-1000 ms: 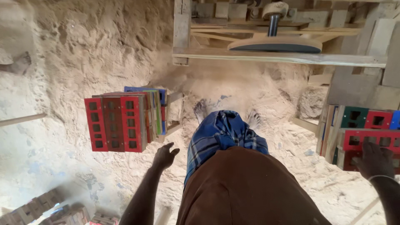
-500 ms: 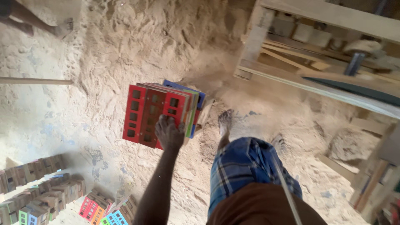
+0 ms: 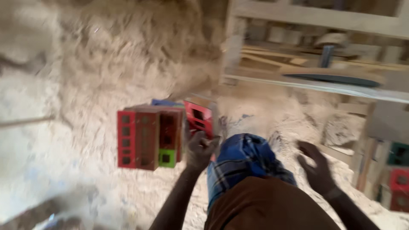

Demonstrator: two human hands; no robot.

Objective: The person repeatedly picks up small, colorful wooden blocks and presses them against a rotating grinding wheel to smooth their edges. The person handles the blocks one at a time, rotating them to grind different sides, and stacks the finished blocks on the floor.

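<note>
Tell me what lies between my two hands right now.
In the head view, your knee in blue checked cloth lies between the left hand, at the stack of red perforated panels, and the empty right hand.

Red perforated blocks (image 3: 137, 138) with 1 green block (image 3: 167, 158) and 1 blue edge (image 3: 164, 103) in the stack, blue-and-black checked cloth (image 3: 243, 164), brown garment (image 3: 268, 204), pale sandy floor (image 3: 64, 127), green and red blocks (image 3: 399, 170) at right

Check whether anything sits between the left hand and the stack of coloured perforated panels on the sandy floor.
Nothing visible does. The left hand is already at the right end of the stack of coloured panels, fingers against a red panel. The picture is motion-blurred, so the grip itself is unclear. The right hand hangs free, away from the stack.
</note>
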